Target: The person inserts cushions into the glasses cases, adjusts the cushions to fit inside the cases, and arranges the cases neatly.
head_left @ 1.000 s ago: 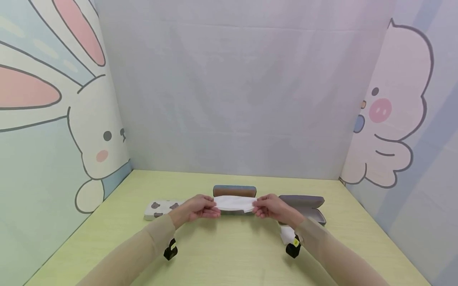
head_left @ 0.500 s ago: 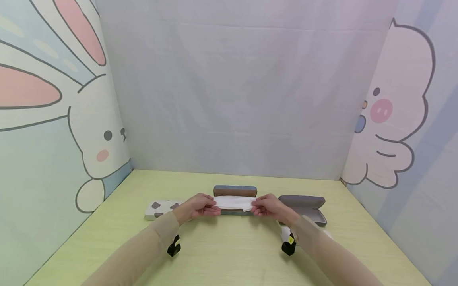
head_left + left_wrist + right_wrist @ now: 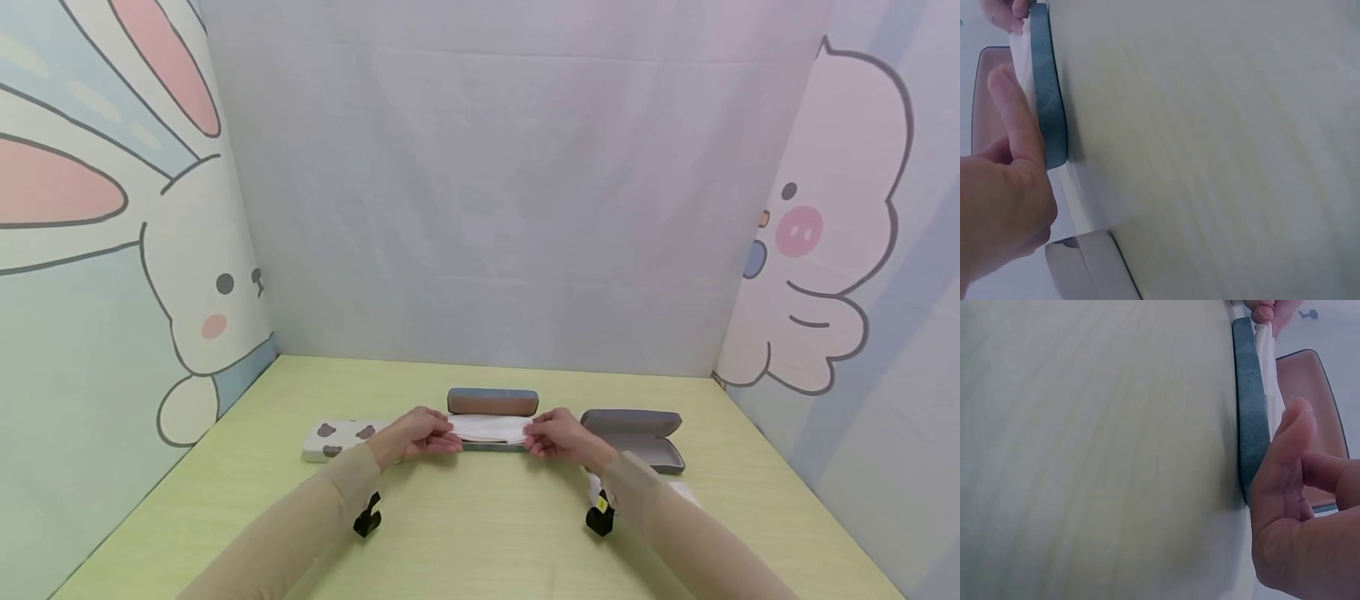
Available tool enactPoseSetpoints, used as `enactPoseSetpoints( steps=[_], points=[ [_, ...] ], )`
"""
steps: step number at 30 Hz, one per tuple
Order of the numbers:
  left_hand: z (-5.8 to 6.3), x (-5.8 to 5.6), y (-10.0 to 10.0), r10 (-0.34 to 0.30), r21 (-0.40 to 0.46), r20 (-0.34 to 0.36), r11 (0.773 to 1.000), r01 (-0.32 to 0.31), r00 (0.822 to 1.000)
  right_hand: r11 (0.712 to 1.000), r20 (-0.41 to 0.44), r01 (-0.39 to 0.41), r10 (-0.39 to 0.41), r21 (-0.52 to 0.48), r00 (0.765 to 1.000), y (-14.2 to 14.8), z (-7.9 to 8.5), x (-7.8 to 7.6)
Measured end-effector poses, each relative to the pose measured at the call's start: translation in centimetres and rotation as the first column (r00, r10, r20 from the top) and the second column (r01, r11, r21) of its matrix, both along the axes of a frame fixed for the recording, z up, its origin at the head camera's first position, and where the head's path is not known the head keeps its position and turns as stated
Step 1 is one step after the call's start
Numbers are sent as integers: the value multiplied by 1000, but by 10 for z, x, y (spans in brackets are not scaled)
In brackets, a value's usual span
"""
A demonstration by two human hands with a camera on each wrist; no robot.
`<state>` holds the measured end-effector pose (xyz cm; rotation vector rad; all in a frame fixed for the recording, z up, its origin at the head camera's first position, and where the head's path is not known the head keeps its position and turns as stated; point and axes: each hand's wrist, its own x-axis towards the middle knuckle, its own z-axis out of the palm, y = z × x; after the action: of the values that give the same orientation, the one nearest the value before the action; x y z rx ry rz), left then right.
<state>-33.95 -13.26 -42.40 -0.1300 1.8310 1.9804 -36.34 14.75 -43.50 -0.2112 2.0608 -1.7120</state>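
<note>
A folded white cloth [image 3: 489, 428] lies stretched between both hands, low in the opened glasses case [image 3: 492, 403]. The case is blue-green outside [image 3: 1049, 94] with a brown lining, its lid raised at the back. My left hand [image 3: 420, 433] pinches the cloth's left end at the case's left side. At the opposite end, my right hand [image 3: 561, 435] holds the cloth between thumb and fingers. The right wrist view shows the right hand [image 3: 1297, 500] right against the case's front wall [image 3: 1251, 394]. Fingers hide both ends of the cloth.
Left of the hands lies a white case with bear prints [image 3: 330, 440], partly behind the left hand. A grey glasses case [image 3: 652, 450] stands open on the right. White material [image 3: 684, 492] shows beside the right forearm. A curtain [image 3: 480, 208] closes off the table's back.
Both hands have lowered the white cloth into the blue-green case, and its lining shows more above the cloth. The right hand has shifted slightly left.
</note>
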Motion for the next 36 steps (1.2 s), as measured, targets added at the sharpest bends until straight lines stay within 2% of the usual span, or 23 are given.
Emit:
enactPoseSetpoints(
  steps=[14,19,27,32,36],
  points=[
    [-1,-2,6,24,-97,-44,995,-28,999,987,-110,88,-74,134,991,-7,-1,4],
    [1,-1,9,12,-173,-88,985,-27,996,982,-152,107,-83,153,985,-10,0,6],
    [1,2,13,18,-330,-192,941,-82,981,961,-241,176,-122,215,963,-14,-3,3],
    [1,3,13,-3,-443,-237,890,-105,972,938,-283,218,-140,268,949,-15,-4,4],
    [1,3,12,-28,-504,-230,858,-95,973,909,-316,261,-155,326,936,-18,-3,5]
  ],
)
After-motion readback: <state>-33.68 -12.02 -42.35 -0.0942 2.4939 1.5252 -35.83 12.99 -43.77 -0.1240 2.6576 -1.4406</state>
